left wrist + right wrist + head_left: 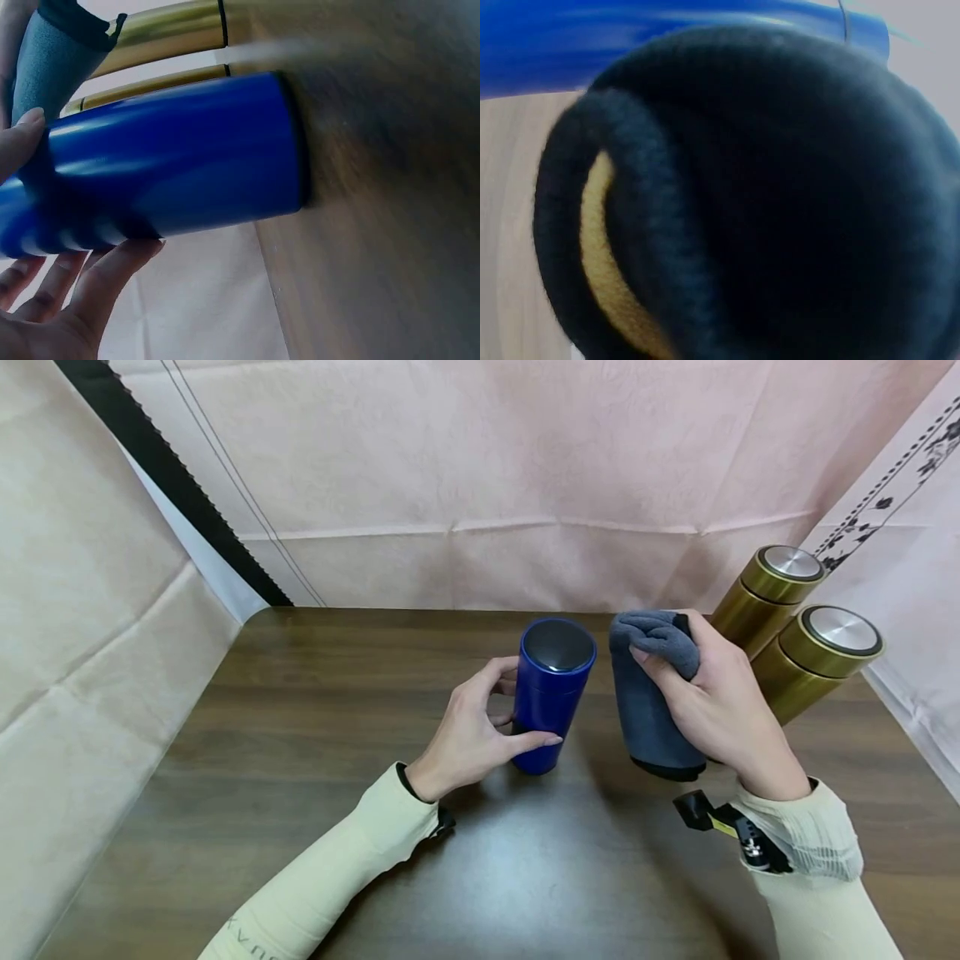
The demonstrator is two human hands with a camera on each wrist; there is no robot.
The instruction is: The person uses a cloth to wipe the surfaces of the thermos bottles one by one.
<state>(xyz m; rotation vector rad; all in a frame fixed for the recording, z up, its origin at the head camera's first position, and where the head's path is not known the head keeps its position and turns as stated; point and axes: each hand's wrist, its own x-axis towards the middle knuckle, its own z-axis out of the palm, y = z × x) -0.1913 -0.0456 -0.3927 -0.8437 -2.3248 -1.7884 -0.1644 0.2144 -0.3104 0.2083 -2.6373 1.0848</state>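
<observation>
My left hand [468, 735] grips a blue thermos [549, 697], thumb on its near side and fingers round the far side. It is upright on the table, with a dark round lid on top. In the left wrist view, the black base of the thermos [180, 157] meets the wood. My right hand [723, 706] holds a folded grey-blue cloth [648, 714] with black edging, just right of the thermos. Close up in the right wrist view, the cloth [780, 187] shows rolled dark layers and a yellow strip inside.
Two gold thermoses, a rear one [757, 602] and a front one [810, 664], stand at the right beyond my right hand. The brown wooden table [300, 760] ends at a pale hanging cloth backdrop [487, 468].
</observation>
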